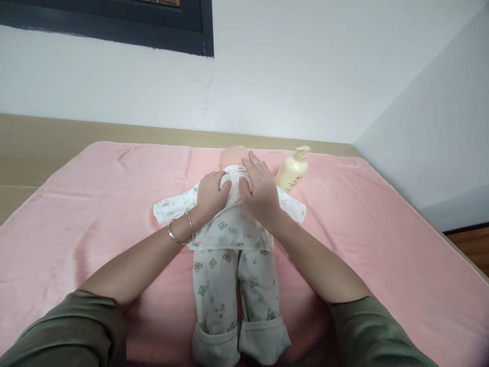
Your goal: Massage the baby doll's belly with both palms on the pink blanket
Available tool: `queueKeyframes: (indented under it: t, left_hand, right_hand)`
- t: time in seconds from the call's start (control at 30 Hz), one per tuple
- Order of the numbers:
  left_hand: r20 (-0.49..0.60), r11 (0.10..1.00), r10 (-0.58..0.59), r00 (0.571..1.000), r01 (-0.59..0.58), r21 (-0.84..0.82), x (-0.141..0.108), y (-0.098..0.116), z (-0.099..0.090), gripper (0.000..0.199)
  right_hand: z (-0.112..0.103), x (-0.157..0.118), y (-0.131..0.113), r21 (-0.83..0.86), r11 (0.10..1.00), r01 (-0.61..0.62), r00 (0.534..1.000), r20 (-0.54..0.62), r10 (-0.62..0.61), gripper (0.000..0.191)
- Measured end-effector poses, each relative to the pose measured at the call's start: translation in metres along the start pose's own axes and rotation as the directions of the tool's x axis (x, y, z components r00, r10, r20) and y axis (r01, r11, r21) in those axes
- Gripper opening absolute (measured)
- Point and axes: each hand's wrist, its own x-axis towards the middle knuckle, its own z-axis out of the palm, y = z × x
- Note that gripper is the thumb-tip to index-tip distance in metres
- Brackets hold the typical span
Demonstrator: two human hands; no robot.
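Note:
A baby doll lies stretched out with its head at the far end. It wears a white long-sleeved top and white trousers printed with small green animals, the cuffs rolled up. My left hand rests on the left side of the doll's upper body, fingers mostly together and thumb apart. On the right side of the upper body lies my right hand, its fingers stretched toward the head. Neither hand grips anything. The hands partly cover the doll's shoulders.
A cream pump bottle leans at the doll's right, just past my right hand. Under everything spreads a pink mat with some creases, on a wooden surface. White wall rises behind, with a dark window frame at upper left.

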Motion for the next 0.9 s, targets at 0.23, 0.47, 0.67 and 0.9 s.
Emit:
queueKeyframes:
  t: [0.23,0.47,0.67,0.9]
  left_hand:
    - [-0.001,1.000,0.007,1.000,-0.007,-0.010,0.000,0.000,0.000,0.045]
    - [0.001,0.999,0.015,1.000,-0.015,-0.033,0.000,-0.001,0.000,0.047]
    - [0.008,0.998,0.020,1.000,-0.020,-0.054,0.000,-0.002,0.001,0.047]
    - [0.024,0.996,0.020,1.000,-0.018,-0.092,0.000,0.000,-0.002,0.048]
  right_hand:
    - [0.025,-0.004,0.008,0.045,0.999,0.016,0.993,0.117,-0.021,0.045]
    - [0.020,-0.008,0.002,0.066,0.996,0.054,0.999,-0.012,-0.053,0.048]
    - [0.029,-0.011,0.001,0.047,0.997,0.066,0.995,0.072,-0.069,0.043]
    - [0.024,-0.013,0.000,-0.061,0.994,0.088,0.995,0.055,-0.084,0.048]
